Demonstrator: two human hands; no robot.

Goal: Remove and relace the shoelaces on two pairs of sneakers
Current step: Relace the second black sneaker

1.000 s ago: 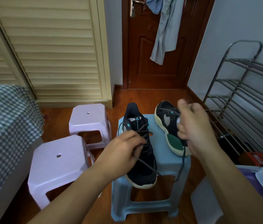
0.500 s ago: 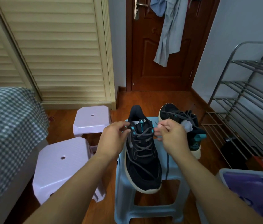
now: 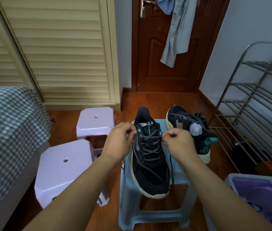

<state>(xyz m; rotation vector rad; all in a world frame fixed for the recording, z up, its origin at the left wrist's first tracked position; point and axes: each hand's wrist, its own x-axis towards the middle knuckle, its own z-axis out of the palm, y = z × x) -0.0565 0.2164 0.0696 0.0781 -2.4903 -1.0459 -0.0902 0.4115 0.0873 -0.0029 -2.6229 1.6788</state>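
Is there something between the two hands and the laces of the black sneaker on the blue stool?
Nothing visible. The left hand and right hand each already pinch the grey lace beside the top eyelets of the black sneaker.

A black sneaker [image 3: 149, 165] with a cream sole and teal eyelet loops lies sole-down on top of a pale blue stool [image 3: 155, 212], its toe toward the camera and its heel toward the door. Its grey lace [image 3: 150, 145] crosses back and forth up the front in loose rows, with one loose end trailing over the toe and another hanging down the right side of the stool. The lace is pinched on each side near the top eyelets. A second black sneaker [image 3: 188, 129] lies beside it on the right, turned the other way and tipped on its side, a white wad stuffed in its opening and its own grey lace loose across it
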